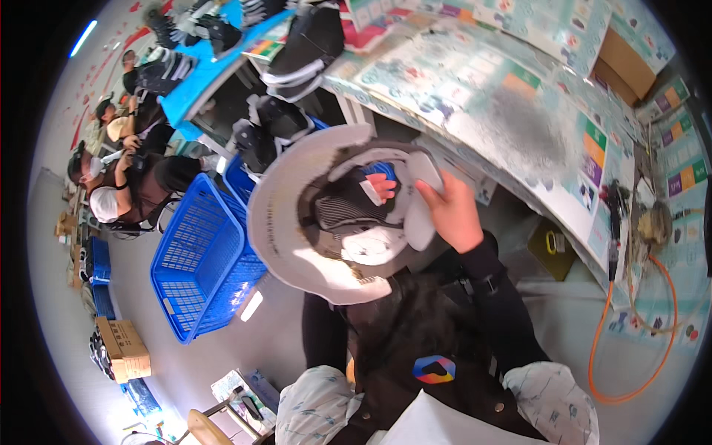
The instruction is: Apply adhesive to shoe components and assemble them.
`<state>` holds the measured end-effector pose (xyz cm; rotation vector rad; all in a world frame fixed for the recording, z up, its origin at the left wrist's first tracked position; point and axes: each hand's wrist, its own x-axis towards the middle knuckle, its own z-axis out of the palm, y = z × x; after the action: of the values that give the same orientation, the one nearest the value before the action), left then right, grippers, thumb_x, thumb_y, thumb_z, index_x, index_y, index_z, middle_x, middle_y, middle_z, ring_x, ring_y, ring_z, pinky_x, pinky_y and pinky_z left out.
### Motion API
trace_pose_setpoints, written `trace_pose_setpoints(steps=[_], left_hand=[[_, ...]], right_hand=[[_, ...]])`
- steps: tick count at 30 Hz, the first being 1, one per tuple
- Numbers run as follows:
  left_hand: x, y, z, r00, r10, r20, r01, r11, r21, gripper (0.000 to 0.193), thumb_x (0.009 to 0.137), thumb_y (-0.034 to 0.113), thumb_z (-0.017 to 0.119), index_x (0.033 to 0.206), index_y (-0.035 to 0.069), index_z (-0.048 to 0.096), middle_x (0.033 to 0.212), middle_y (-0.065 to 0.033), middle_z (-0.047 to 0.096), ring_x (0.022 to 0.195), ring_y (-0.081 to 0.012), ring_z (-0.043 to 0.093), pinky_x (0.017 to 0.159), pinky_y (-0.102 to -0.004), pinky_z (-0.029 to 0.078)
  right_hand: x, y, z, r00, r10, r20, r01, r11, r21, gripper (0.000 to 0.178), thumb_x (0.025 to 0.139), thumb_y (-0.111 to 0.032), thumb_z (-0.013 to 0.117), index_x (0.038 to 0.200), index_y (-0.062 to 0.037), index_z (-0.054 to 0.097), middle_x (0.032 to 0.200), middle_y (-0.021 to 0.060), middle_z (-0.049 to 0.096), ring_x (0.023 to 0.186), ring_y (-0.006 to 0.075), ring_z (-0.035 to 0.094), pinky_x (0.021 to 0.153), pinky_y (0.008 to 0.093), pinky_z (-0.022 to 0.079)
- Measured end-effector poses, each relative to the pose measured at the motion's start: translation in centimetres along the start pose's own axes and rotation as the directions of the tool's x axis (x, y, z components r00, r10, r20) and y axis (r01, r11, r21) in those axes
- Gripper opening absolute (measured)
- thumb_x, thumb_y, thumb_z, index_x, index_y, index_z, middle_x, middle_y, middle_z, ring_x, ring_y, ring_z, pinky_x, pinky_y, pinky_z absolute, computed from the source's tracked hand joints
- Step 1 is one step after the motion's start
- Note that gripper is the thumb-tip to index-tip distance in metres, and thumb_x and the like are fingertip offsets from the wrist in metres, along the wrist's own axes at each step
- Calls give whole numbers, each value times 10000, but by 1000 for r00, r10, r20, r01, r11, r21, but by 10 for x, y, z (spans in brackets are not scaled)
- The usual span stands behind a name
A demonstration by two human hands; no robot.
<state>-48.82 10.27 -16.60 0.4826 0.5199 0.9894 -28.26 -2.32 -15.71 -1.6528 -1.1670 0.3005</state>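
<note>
1. Holds up a hollow, pale grey piece point(274, 219), with a broad curved band on its left side, before the body and off the work table point(445, 78), near the left part of that table's near edge; cannot tell its exact kind.
2. Clamps the right hand point(451, 211) on the piece's rounded pale pad point(421, 226), with the thumb across the upper face.
3. Shows the left hand point(380, 188) only in part, by its fingers within the piece's opening; cannot tell whether clamped or apart.
4. Reveals striped dark fabric point(345, 211) and a blue bit point(379, 170) beside those fingers.
5. Wears a dark apron point(423, 319) and pale patterned sleeve covers point(552, 400).
6. Has a large black shoe point(311, 48) with a white sole by the table's left end.
7. Bears a dark smudge point(523, 122) on the table's covering, toward the near edge.
8. Has a dark hand tool point(613, 222) by the table's right end, near an orange hose point(673, 326) looping down.
9. Includes, left of the piece, a blue basket point(196, 259) on the floor and dark shoes point(256, 144) near its upper end.
10. Includes 3 co-workers point(137, 193) farther left, near a blue-topped table point(178, 104) with more shoes.
</note>
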Motion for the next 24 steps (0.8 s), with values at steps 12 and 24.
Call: trace_pose_setpoints(steps=[12, 24], left_hand=[[-144, 137, 61, 846, 424, 323, -529, 740, 416, 877, 1054, 787, 216, 778, 37, 579, 517, -13, 485, 417, -160, 392, 455, -339, 347], [-119, 291, -50, 688, 720, 89, -722, 666, 187, 884, 1031, 809, 299, 1205, 14, 643, 709, -64, 594, 527, -152, 444, 504, -289, 368]], right_hand=[[45, -47, -75, 936, -314, 159, -7, 436, 900, 462, 1077, -250, 608, 1469, -7, 568, 1408, 50, 632, 1272, 162, 581, 1105, 320, 437], [27, 2, -94, 983, 79, -167, 38, 797, 602, 380, 1063, -200, 633, 1383, 3, 605, 1301, 43, 665, 1166, 143, 605, 1025, 303, 461]])
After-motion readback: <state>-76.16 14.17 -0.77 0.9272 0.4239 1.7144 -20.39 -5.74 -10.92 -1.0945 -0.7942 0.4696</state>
